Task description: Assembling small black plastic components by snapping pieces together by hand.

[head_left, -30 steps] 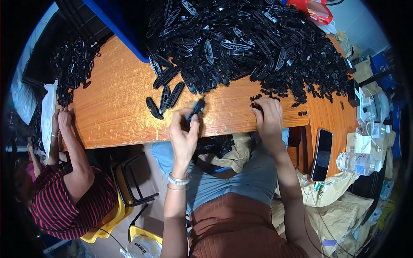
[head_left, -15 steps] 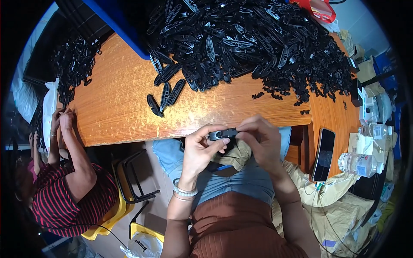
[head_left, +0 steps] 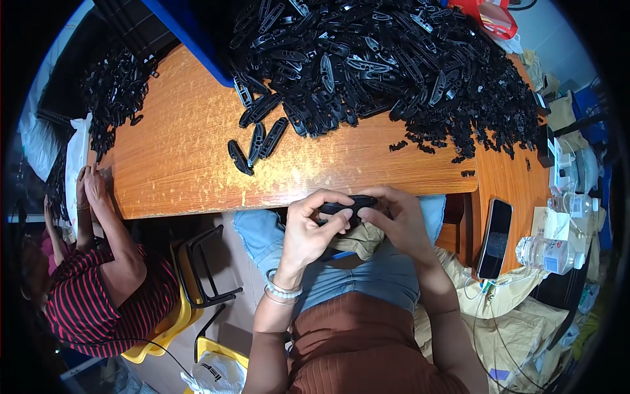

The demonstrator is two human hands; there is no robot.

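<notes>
The person holds one black plastic piece [head_left: 348, 208] with both hands, just below the near edge of the wooden table [head_left: 184, 157] and above the lap. The left hand [head_left: 312, 226] is closed around the left end of the piece, with the thumb on the top and the fingers curled under it. The right hand [head_left: 400, 220] is closed on the right end, and its fingertips meet the piece from the other side, so the two hands nearly touch each other. The piece is long and flat, and it lies about level between the hands (the middle part is partly hidden by the fingers, so I cannot tell its exact shape). The left wrist wears pale bracelets [head_left: 282, 292]. On the table, three similar black pieces [head_left: 257, 143] lie side by side, apart from the big pile of black plastic parts [head_left: 394, 65] which covers the far part of the table. A blue bin [head_left: 197, 39] stands at the far left beside the pile. On the right part of the table lie a dark phone [head_left: 493, 238] and a clear plastic bottle [head_left: 548, 253] near to it. On the left side another person in a red striped shirt [head_left: 98, 302] sits on a yellow chair [head_left: 164, 328] and keeps both hands at the table edge, near a smaller heap of black parts [head_left: 115, 92]
</notes>
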